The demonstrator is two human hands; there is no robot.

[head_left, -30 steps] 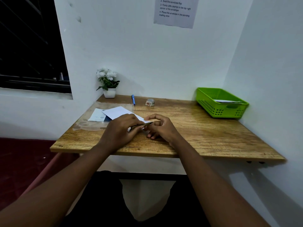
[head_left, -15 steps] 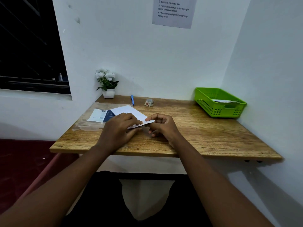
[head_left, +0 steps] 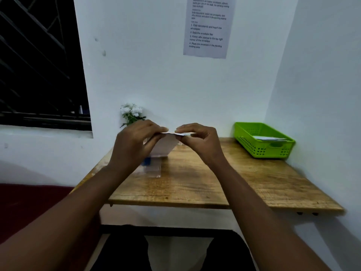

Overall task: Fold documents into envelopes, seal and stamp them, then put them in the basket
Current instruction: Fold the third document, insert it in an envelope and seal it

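A white envelope (head_left: 163, 146) is held up in the air above the wooden desk (head_left: 195, 184), seen nearly edge-on. My left hand (head_left: 134, 144) pinches its left part and my right hand (head_left: 197, 141) pinches its upper right edge. Below it, papers with a blue patch (head_left: 149, 167) lie on the desk, partly hidden by my left hand. The green basket (head_left: 263, 148) stands at the back right and holds white envelopes (head_left: 270, 138).
A small pot of white flowers (head_left: 131, 112) stands at the back left against the wall, partly behind my left hand. A printed instruction sheet (head_left: 208, 26) hangs on the wall. A dark window (head_left: 39, 65) is at the left. White walls close in the desk's back and right.
Both hands have lifted the envelope off the desk and raised it. The camera has tilted up and the pen and small stamp item at the back are now hidden.
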